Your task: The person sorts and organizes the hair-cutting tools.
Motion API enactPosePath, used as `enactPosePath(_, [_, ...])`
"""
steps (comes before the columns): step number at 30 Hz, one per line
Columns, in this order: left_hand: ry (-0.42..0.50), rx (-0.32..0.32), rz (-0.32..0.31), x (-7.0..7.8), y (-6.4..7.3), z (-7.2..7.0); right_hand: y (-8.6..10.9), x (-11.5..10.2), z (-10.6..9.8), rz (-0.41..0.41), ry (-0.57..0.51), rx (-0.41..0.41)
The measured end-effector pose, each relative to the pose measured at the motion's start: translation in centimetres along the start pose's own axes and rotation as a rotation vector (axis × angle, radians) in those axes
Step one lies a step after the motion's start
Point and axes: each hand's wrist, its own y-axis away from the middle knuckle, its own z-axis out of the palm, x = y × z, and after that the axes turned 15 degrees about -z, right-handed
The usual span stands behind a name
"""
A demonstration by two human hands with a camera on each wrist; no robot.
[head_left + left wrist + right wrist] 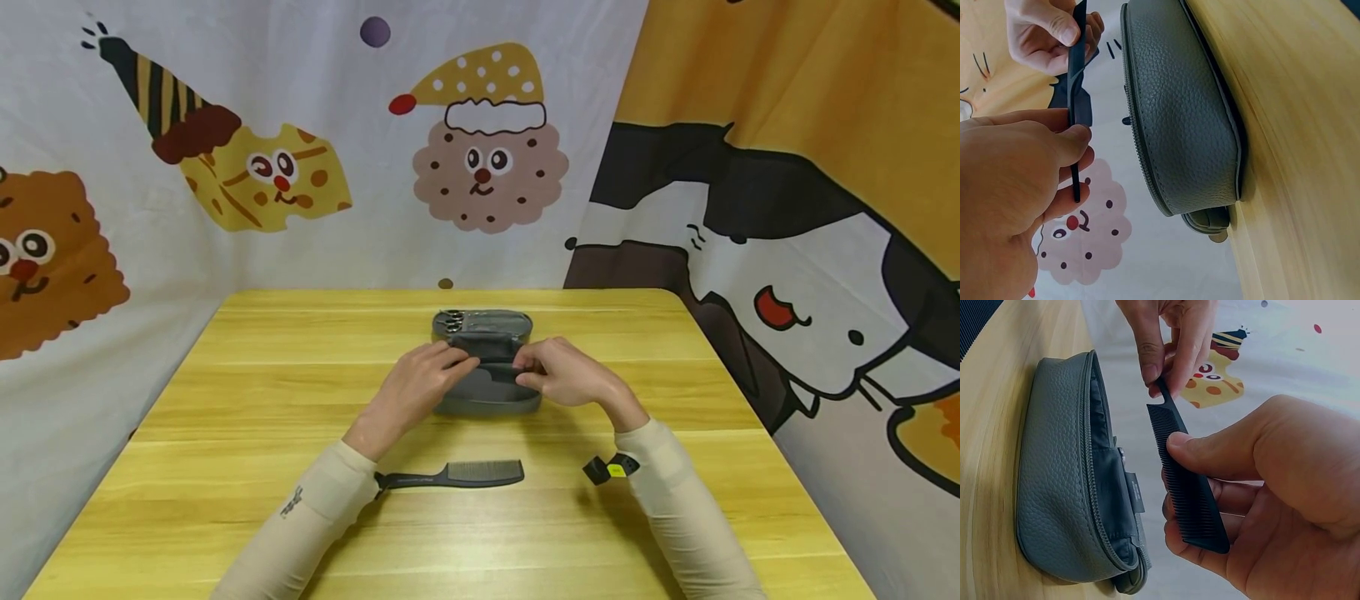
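Note:
Both hands hold a black comb point(1194, 512) over the grey zip case point(487, 408). My left hand point(423, 383) pinches its narrow handle; in the left wrist view the comb point(1075, 100) shows edge-on. My right hand point(566, 372) grips the toothed part, thumb on one face and fingers behind. The case lies unzipped on the table, with its lid folded back on the far side. Small scissors point(452, 320) sit in the lid. A dark lining and a small tag point(1135, 492) show inside the case in the right wrist view.
A second dark comb point(483, 473) lies on the wooden table point(300, 400) nearer the person, its handle to the left beside the left sleeve point(330, 492). A black and yellow device point(611, 469) is at the right wrist. Cartoon-printed cloth point(300, 258) hangs behind the table.

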Motion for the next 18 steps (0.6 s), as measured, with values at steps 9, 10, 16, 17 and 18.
enactPosePath(9, [0.002, 0.001, 0.001, -0.18, -0.01, 0.0, -0.08, -0.11, 0.13, 0.002, 0.025, 0.017])
enactPosePath(10, [0.002, 0.0, 0.0, -0.21, 0.0, -0.01, -0.1, -0.1, 0.14, 0.002, 0.025, 0.02])
enactPosePath(16, [-0.006, -0.007, -0.006, -0.37, 0.01, -0.03, -0.19, -0.13, 0.18, 0.013, 0.017, 0.033])
enactPosePath(17, [-0.01, -0.01, -0.005, -0.37, -0.01, -0.05, -0.19, -0.13, 0.19, 0.014, 0.016, 0.034])
enactPosePath(18, [-0.015, -0.012, -0.005, -0.38, 0.0, -0.02, -0.2, -0.12, 0.21, 0.015, 0.016, 0.033])
